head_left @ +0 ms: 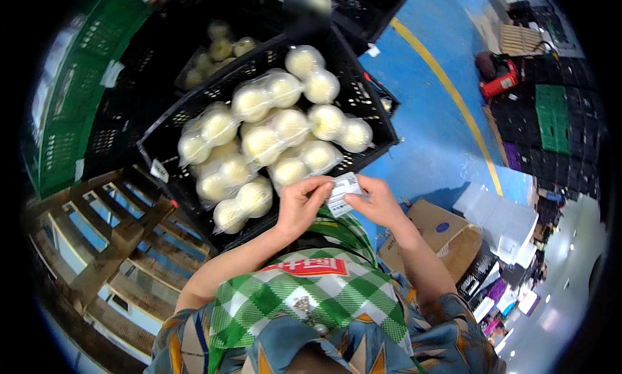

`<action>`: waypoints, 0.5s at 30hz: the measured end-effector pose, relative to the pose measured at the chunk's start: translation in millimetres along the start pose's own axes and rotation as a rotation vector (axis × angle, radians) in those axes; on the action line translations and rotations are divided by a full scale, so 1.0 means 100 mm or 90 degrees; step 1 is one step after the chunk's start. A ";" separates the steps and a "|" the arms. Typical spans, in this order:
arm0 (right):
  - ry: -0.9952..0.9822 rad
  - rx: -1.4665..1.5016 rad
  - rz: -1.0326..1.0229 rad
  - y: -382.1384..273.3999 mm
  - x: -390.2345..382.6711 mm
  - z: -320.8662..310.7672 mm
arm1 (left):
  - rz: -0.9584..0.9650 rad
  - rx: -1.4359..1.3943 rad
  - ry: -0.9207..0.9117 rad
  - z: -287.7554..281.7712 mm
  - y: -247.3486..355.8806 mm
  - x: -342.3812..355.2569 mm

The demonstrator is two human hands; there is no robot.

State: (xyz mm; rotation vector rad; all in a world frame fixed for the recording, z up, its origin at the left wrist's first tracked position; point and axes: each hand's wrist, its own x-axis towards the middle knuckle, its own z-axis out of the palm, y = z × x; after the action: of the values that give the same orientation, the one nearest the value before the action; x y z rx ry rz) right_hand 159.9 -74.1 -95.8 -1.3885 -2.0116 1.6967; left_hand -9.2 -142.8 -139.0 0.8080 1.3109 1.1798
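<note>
Between my two hands is a small white printed label (337, 204), held in front of my green checked apron (324, 296). My left hand (300, 207) pinches its left edge with thumb and fingertips. On the opposite edge, the thumb and fingers of my right hand (379, 205) close on it too. Just beyond my hands stands a black plastic crate (382, 129). Inside lie several clear-wrapped packs of pale round produce (262, 147), mostly in pairs; I cannot tell the exact kind.
A second dark crate behind holds more pale round produce (220, 48). Green crates (74, 102) rise at the far left, above a wooden pallet (129, 277). To the right are an open cardboard box (437, 228), translucent bins (495, 218) and a yellow line (453, 92) on the blue floor.
</note>
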 end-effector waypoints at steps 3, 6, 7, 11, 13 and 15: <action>-0.030 -0.003 0.004 0.01 0.01 0.01 | 0.000 -0.012 0.008 -0.04 0.05 -0.01; -0.011 0.007 -0.052 0.03 0.08 0.10 | -0.032 -0.041 0.052 -0.13 0.01 -0.02; -0.016 0.050 -0.020 -0.05 0.11 0.15 | -0.044 -0.043 0.062 -0.18 0.03 -0.03; -0.020 0.051 0.036 -0.17 0.20 0.36 | -0.030 -0.062 0.073 -0.42 -0.05 -0.10; -0.016 0.033 0.043 -0.20 0.22 0.49 | -0.039 -0.079 0.069 -0.57 -0.08 -0.15; 0.000 0.013 0.051 -0.26 0.24 0.55 | 0.004 0.033 -0.001 -0.92 -0.14 -0.10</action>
State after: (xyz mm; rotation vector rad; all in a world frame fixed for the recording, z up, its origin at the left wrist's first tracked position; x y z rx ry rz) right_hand 97.4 -93.1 -102.2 -1.4804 -1.9576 1.7440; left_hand -95.2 -172.0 -162.4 0.8506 1.3434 1.1544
